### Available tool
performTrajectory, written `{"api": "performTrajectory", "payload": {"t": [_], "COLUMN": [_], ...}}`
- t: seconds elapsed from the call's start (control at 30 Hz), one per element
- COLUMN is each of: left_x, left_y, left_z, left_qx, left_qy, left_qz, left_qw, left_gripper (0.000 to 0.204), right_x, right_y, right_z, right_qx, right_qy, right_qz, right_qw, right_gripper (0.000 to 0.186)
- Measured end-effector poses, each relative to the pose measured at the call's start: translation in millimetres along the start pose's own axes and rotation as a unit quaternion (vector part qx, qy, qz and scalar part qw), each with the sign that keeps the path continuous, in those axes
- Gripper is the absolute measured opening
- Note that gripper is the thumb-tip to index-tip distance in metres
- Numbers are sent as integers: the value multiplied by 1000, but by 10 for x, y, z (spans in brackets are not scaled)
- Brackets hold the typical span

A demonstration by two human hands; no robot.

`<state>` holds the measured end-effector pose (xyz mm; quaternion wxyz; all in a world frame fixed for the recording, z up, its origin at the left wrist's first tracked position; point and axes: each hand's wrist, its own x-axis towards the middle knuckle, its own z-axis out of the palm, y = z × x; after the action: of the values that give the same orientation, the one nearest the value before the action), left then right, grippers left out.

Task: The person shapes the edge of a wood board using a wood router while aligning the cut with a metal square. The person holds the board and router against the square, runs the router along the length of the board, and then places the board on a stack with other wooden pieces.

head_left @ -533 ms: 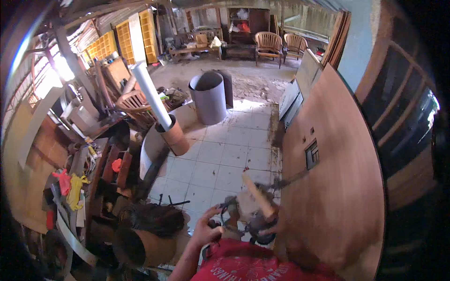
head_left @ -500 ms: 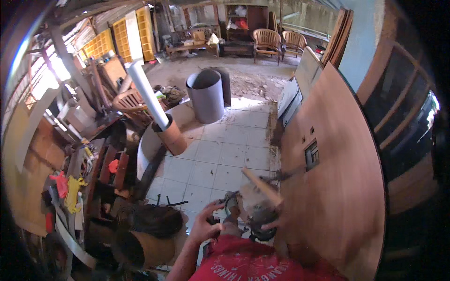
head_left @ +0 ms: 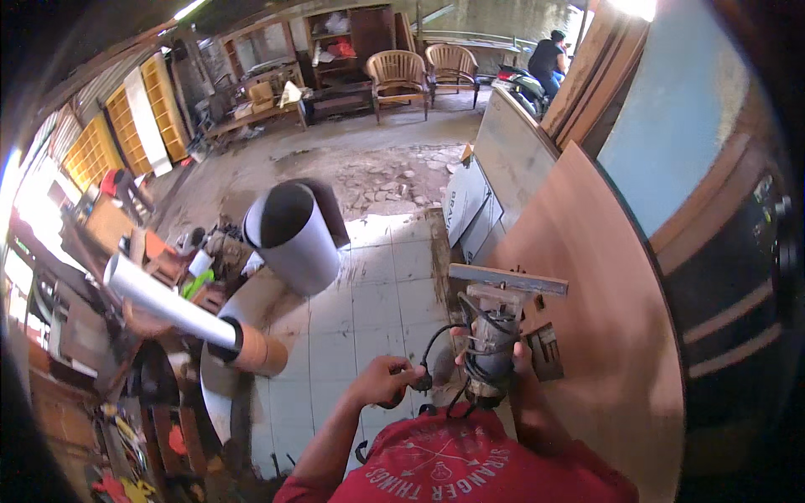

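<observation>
My right hand [head_left: 521,360] is wrapped around the body of a corded power tool [head_left: 495,335], which looks like a router. It is a grey cylinder with black cord [head_left: 471,362] wound about it. A flat bar [head_left: 507,279] sits across its far end. The tool is held up in front of my red shirt, beside the leaning wooden panel [head_left: 599,335]. To its left, my left hand [head_left: 390,381] is closed on the cord's black plug [head_left: 422,379]. A loop of cord runs from the plug to the tool.
A rolled grey sheet [head_left: 293,239] stands on the white tiled floor [head_left: 335,335]. Left of it, a white tube [head_left: 172,303] pokes from a brown cylinder [head_left: 262,350]. Cluttered wood lies along the left. Two wooden chairs [head_left: 398,77] and a person beside a motorcycle [head_left: 549,63] are farther back.
The power tool has come up from low at my right to in front of my chest. My left hand now grips the plug. The view has swung right, bringing a person into sight.
</observation>
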<state>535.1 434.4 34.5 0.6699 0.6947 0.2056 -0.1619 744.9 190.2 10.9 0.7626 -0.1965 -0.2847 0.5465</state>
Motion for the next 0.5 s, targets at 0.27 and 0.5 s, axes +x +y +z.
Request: {"api": "performTrajectory", "payload": {"t": [0.27,0.5], "left_x": [2364,3811], "left_y": [1030,1657], "left_z": [-1313,-2517], "left_qx": [46,59], "left_qy": [151,164], "left_qz": [61,-1], "left_qw": [986,985], "left_gripper": [40,32], "right_x": [2197,4169], "right_y": [-1020,-1817], "right_z": [-1924,-2901], "right_qx": [159,68], "right_qy": [-47,-34], "right_qz": [6,79], "right_qw": [986,994], "right_gripper": [113,106]}}
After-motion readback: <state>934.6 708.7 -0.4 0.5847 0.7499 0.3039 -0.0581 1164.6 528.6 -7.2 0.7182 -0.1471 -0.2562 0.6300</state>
